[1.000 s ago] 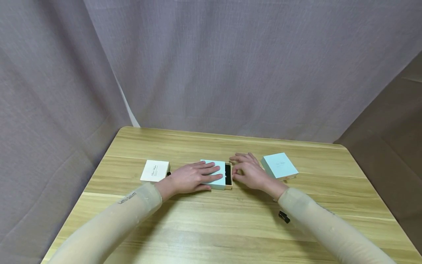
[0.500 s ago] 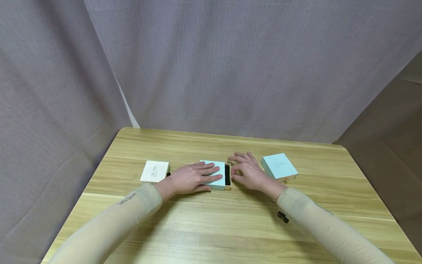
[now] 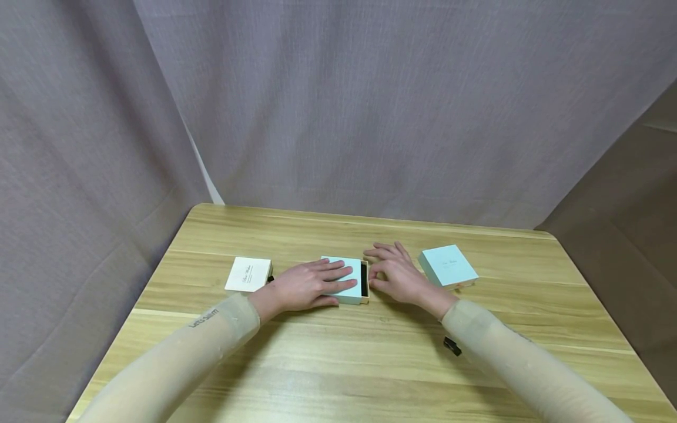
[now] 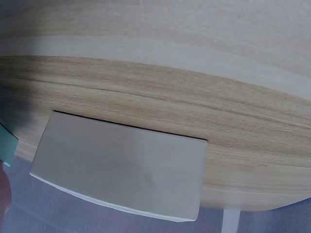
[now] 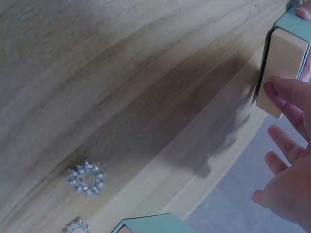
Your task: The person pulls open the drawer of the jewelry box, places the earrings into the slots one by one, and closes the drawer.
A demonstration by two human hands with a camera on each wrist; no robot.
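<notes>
A light blue drawer-style gift box lies mid-table. My left hand rests across its top, fingers straight and spread. From its right end sticks a tan drawer with a black lining. My right hand is at that end. In the right wrist view, thumb and index finger meet on the drawer's tan front face, while the other fingers stand loosely away from it. The left wrist view hides most of the left hand and shows a white box near it.
The white box with dark lettering is left of my left hand. A second light blue box lies right of my right hand. Two sparkling round ornaments, one a ring of stones, lie on the wooden table. Grey curtains enclose the back and sides.
The drawer has slid a little left into the light blue box, so less black lining shows. My right hand has shifted slightly left with it; my left hand has stayed put.
</notes>
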